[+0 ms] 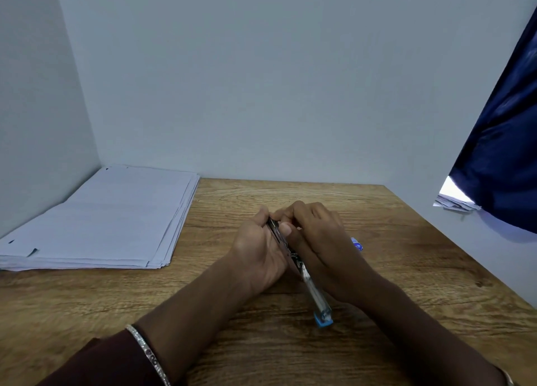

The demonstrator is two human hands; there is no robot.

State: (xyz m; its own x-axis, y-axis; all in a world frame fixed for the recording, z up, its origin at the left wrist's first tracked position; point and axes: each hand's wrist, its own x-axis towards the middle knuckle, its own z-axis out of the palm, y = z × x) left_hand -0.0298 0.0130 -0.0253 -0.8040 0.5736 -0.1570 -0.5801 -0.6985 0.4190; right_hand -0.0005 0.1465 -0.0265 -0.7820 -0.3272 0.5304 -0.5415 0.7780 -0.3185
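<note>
A stapler (315,295) with a metal body and a light blue end lies between my two hands, low over the wooden table (406,269). My left hand (258,252) grips its far part, thumb on the metal top. My right hand (316,240) curls over the same part from the right, fingertips pinching near the front end. The stapler's blue rear end points toward me and sticks out below both hands. Its front is hidden by my fingers.
A stack of white paper sheets (110,220) lies at the table's left, against the wall corner. A small blue and white object (356,244) peeks out behind my right hand. A dark blue cloth (505,153) hangs at the right over more papers (453,199).
</note>
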